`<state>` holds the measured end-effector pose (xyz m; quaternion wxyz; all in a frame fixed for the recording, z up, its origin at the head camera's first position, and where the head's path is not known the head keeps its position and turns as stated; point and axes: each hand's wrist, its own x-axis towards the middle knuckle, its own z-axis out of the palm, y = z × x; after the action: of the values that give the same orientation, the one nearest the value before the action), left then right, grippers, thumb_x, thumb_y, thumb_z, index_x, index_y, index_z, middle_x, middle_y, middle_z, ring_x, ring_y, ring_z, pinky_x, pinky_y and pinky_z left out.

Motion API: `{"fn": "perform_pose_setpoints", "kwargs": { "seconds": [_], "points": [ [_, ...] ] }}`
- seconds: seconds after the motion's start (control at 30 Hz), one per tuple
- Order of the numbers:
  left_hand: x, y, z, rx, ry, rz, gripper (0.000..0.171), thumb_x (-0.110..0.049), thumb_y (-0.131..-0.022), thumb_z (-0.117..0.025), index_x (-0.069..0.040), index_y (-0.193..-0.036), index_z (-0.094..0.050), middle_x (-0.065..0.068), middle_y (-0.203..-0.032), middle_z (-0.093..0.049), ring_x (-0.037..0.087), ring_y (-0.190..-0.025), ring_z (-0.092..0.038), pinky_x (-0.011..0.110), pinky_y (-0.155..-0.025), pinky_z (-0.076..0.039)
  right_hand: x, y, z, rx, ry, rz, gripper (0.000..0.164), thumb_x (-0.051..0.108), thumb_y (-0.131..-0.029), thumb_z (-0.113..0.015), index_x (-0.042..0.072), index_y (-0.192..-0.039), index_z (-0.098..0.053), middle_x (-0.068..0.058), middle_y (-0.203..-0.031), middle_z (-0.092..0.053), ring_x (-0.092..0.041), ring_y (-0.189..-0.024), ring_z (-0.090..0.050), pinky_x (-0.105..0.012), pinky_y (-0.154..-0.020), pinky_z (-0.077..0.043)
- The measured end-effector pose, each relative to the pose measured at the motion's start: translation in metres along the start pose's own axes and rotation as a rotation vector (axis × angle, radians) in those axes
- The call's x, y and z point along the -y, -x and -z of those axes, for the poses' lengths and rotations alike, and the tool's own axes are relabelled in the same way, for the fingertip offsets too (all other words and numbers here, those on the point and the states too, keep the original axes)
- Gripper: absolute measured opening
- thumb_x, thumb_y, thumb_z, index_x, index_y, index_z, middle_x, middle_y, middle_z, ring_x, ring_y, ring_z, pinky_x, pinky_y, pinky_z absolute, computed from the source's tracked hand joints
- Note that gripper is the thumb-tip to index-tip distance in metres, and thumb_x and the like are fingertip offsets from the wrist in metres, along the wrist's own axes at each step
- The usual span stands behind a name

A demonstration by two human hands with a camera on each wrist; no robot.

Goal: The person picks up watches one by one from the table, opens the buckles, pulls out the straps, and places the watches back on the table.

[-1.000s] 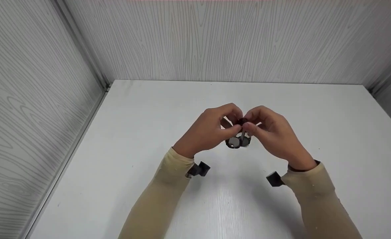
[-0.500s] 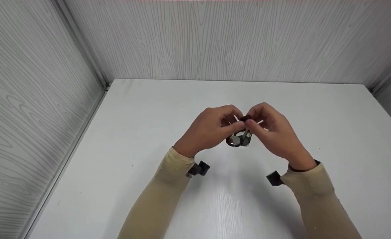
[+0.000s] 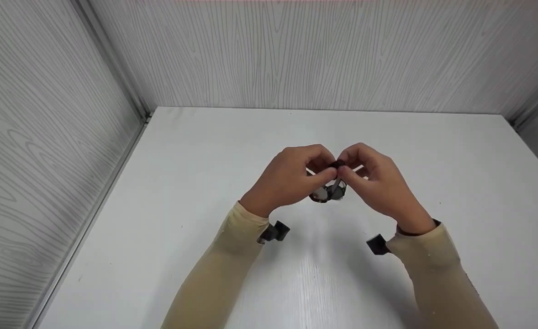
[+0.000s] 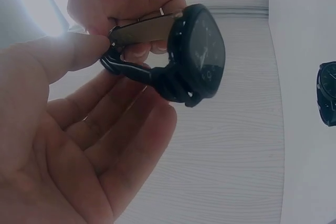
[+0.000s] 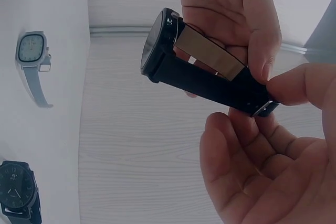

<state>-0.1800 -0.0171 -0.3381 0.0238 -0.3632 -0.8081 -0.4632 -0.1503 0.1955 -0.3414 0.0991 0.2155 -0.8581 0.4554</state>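
Observation:
A black wristwatch point(image 4: 197, 51) with a round dark dial hangs between my two hands, its strap bent into a loop. The strap's inner side point(image 5: 207, 51) is tan. My left hand point(image 3: 292, 178) pinches the strap ends between thumb and fingers. From the other side my right hand point(image 3: 371, 183) grips the strap at the buckle point(image 5: 262, 108), its thumb pressed near it. In the head view the fingertips of both hands meet over the strap and hide most of the buckle, with the case below them towards me.
In the right wrist view a square-faced watch with a grey strap point(image 5: 31, 51) and a round black watch point(image 5: 16, 187) lie on the white table. The left wrist view shows a black watch point(image 4: 328, 93) at its right edge. Wood-grain panels point(image 3: 269, 55) enclose the table point(image 3: 196, 151).
Both hands have shifted slightly to the right over the last second, fingertips staying together on the strap. The watch case has swung a little beneath them.

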Motion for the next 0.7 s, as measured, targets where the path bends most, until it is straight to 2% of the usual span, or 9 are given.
{"fn": "perform_pose_setpoints", "kwargs": {
  "seconds": [0.2, 0.53, 0.7],
  "points": [
    [0.0013, 0.0004, 0.0010, 0.019, -0.044, -0.013, 0.014, -0.022, -0.101, -0.065, -0.014, -0.110, -0.071, -0.008, -0.095, -0.072, 0.001, -0.083, -0.064, 0.024, -0.076, -0.053, 0.0001, -0.0013, -0.0008, 0.009, -0.004, -0.013, 0.008, 0.010, -0.102, -0.064, 0.004, -0.107, -0.064, -0.001, -0.097, -0.068, -0.014, -0.093, -0.066, -0.030, -0.076, -0.052],
    [0.0019, 0.0003, 0.0009, 0.035, -0.044, -0.003, 0.011, -0.024, -0.100, -0.066, -0.017, -0.107, -0.070, -0.010, -0.092, -0.071, 0.003, -0.082, -0.063, 0.025, -0.073, -0.052, -0.0019, -0.0023, 0.0001, 0.055, -0.001, -0.027, 0.007, 0.007, -0.101, -0.063, 0.003, -0.107, -0.063, -0.001, -0.098, -0.067, -0.020, -0.098, -0.066, -0.029, -0.078, -0.053],
    [0.0013, 0.0005, 0.0022, 0.043, -0.015, 0.014, 0.009, -0.022, -0.100, -0.066, -0.017, -0.107, -0.070, -0.010, -0.094, -0.071, 0.006, -0.080, -0.066, 0.025, -0.071, -0.053, -0.0028, -0.0019, 0.0000, 0.072, -0.079, -0.055, 0.011, 0.010, -0.102, -0.064, 0.001, -0.110, -0.062, -0.006, -0.099, -0.067, -0.020, -0.095, -0.067, -0.024, -0.078, -0.055]
  ]
}}
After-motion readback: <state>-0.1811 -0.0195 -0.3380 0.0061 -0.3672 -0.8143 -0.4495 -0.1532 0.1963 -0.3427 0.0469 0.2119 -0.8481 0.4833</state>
